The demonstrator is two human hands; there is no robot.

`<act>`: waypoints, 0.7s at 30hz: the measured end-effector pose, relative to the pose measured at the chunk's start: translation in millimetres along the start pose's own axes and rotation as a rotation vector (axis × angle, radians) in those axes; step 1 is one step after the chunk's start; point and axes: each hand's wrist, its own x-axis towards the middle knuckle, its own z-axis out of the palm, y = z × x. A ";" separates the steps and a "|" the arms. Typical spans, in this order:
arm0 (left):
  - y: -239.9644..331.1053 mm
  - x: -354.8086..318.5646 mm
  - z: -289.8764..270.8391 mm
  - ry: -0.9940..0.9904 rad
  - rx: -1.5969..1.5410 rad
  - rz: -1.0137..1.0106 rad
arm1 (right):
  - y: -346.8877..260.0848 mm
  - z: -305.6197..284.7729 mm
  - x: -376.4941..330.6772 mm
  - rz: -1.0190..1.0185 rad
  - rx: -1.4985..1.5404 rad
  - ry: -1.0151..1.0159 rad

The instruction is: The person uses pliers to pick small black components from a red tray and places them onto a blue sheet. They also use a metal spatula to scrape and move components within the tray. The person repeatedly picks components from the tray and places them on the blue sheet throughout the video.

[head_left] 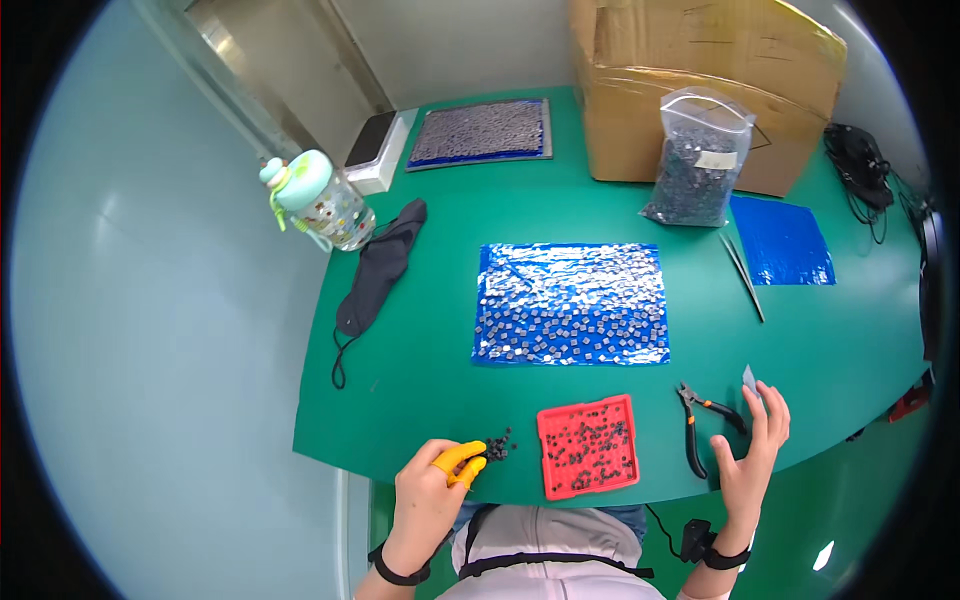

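Observation:
My left hand [425,495], with yellow finger cots on its thumb and a finger, is at the near table edge. Its bent fingertips close around the edge of a loose pile of small black parts [497,449]. To the right lies a red tray [588,490] with many similar black parts scattered in it. My right hand [752,450] has its thumb apart from its fingers, and the fingertips touch a small pointed grey piece [750,379] on the table. Orange-and-black cutting pliers [692,435] lie just left of this hand, handles spread.
Small silvery squares cover a blue sheet [478,345] mid-table. Tweezers [744,280] and another blue sheet [790,245] lie right. A filled plastic bag [695,180] stands before a cardboard box [625,120]. Left are a bottle [335,210] and dark mask [378,270]; a filled panel [480,135] lies behind.

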 end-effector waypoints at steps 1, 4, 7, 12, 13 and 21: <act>-0.7 2.6 1.4 0.007 0.000 0.008 | -1.7 -1.1 0.3 -0.026 -0.044 0.035; -3.2 6.2 6.7 0.027 -0.004 0.034 | -15.7 -0.3 -2.7 -0.043 -0.085 -0.037; -2.8 8.9 6.2 0.025 -0.015 0.045 | -17.5 1.9 -3.3 -0.102 -0.130 -0.056; -0.2 13.5 -1.4 0.042 -0.193 -0.157 | -30.9 -3.0 -2.3 -0.080 -0.152 -0.117; 3.0 14.8 -5.7 0.040 -0.180 -0.164 | -31.2 -1.5 -4.9 -0.070 -0.162 -0.130; 23.7 16.4 -26.6 0.025 -0.346 -0.047 | -27.6 21.7 -7.6 -0.066 -0.149 0.015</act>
